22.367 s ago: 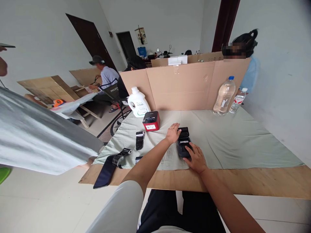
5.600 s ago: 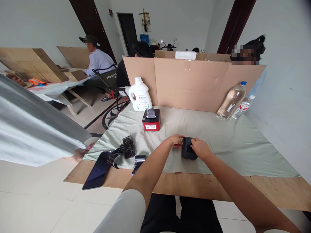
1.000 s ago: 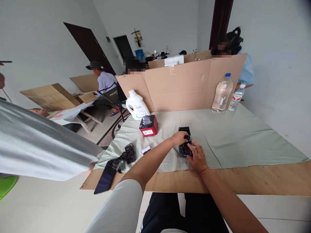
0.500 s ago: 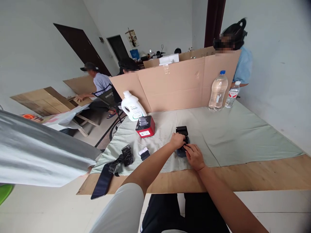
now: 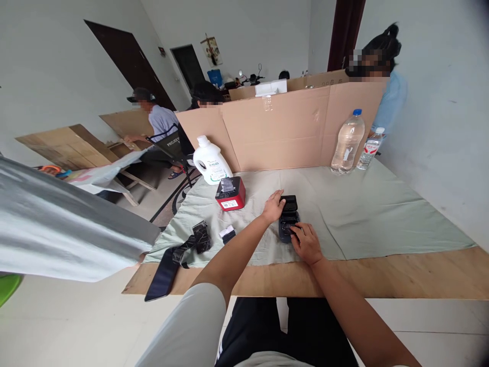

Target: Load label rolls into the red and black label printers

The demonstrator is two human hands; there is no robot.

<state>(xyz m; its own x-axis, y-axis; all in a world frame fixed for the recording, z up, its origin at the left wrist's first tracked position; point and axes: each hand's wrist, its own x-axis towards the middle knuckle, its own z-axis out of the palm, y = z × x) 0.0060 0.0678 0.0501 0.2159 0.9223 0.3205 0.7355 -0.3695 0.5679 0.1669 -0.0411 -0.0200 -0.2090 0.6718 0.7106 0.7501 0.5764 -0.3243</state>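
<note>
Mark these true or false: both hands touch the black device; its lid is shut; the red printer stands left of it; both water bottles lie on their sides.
1. Both the left hand and right hand touch the black device: true.
2. Its lid is shut: false, it stands open.
3. The red printer stands left of it: true.
4. Both water bottles lie flat: false, the large bottle and small bottle stand upright.

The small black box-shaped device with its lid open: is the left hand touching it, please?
Touching: the head view shows the left hand resting against the black device's open lid.
</note>
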